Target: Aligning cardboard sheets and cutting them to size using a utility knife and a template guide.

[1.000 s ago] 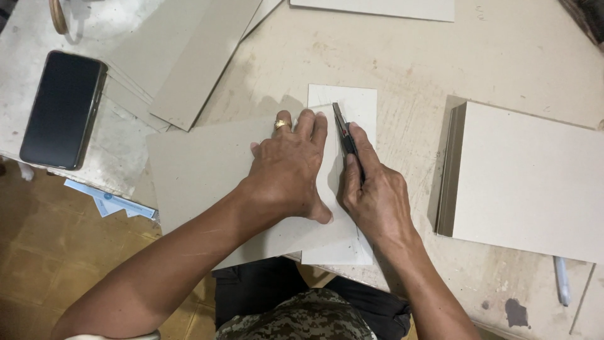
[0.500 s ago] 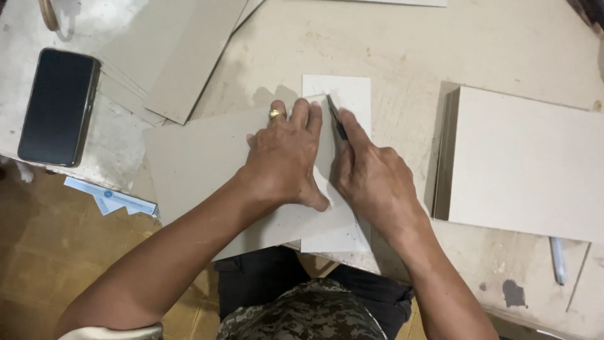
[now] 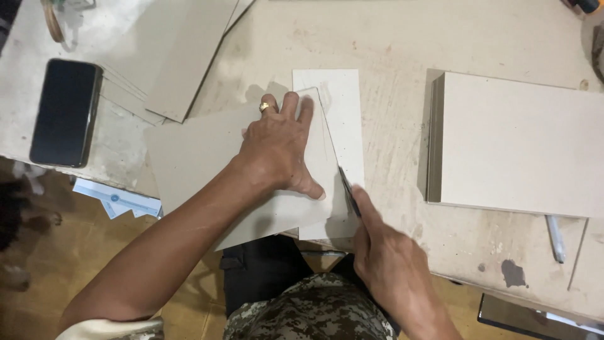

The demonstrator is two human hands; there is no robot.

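While the left hand [image 3: 280,151] lay spread flat on a grey cardboard sheet [image 3: 207,164], pinning it to the worktop [image 3: 390,56], the right hand [image 3: 393,264] drew a dark-handled craft knife [image 3: 348,192] along that sheet's right edge. The step in hand looked like a cut through the white card [image 3: 343,107] lying partly beneath the grey sheet, with the grey edge serving as a guide; the blade stood near the lower end of the white card, so the stroke seemed close to its finish. Completing it would call for steady downward pressure from the flat hand and a knife kept tight against the guiding edge (the left thumb lay just beside the blade, which asked for care).

The left fingers [image 3: 296,107] were open and extended, gripping nothing, only pressing; a gold ring [image 3: 265,107] showed on one of them. The right fingers were closed around the knife handle, the forefinger laid along its top.

Both sheets sat at the near edge of the worktop, directly before the person. To the right, well apart, lay a stack of pale boards [image 3: 522,145], with a pen [image 3: 555,238] near its lower corner. To the left rested more grey sheets [image 3: 182,56] and a black phone [image 3: 66,113].
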